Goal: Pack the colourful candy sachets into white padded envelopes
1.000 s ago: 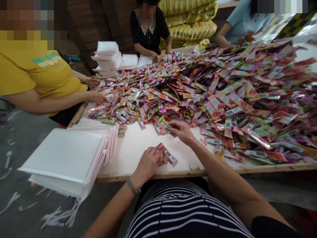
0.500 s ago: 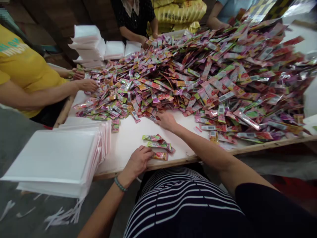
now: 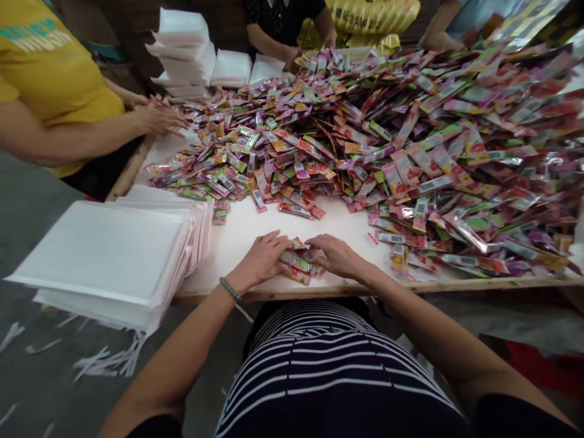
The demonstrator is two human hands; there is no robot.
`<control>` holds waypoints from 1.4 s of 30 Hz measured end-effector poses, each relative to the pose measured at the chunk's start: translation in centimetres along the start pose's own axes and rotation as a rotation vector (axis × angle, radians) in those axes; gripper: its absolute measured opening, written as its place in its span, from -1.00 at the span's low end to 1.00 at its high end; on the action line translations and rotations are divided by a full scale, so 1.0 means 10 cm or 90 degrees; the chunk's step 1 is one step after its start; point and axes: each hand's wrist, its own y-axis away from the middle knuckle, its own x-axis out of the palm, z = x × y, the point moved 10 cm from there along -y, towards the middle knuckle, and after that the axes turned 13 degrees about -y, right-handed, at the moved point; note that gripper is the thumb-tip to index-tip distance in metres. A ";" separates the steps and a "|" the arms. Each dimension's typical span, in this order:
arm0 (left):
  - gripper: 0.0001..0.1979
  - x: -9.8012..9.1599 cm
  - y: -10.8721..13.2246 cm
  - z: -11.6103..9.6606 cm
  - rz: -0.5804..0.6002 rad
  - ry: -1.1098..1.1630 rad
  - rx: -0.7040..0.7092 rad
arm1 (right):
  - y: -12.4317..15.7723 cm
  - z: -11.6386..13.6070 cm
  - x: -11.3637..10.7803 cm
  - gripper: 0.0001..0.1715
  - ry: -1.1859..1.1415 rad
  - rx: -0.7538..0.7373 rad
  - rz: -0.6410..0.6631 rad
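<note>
A small bunch of slim printed packets (image 3: 297,263) lies near the table's front edge, between my two hands. My left hand (image 3: 264,258), with a braided bracelet at its wrist, holds the left end of the bunch. From the other side my right hand (image 3: 336,257) curls its fingers around the right end; some of its fingertips are hidden. Beyond my hands, a few loose packets (image 3: 301,207) rest at the foot of a big heap of packets (image 3: 347,134) in pink, green, purple and orange.
White padded envelopes (image 3: 104,249) are stacked at the table's left front corner. More white envelopes (image 3: 182,55) stand behind the heap. At left, a person in a yellow shirt (image 3: 59,91) reaches toward the packets. Two others work at the back. The wooden edge (image 3: 438,285) runs before me.
My right hand has come back from the heap to the bunch by my left hand. The bunch is now gathered closer together. The view has shifted slightly.
</note>
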 end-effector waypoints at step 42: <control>-0.39 0.33 -0.15 -0.29 0.026 -0.082 -0.009 | -0.31 -0.17 -1.20 -0.56 0.167 -0.010 -0.306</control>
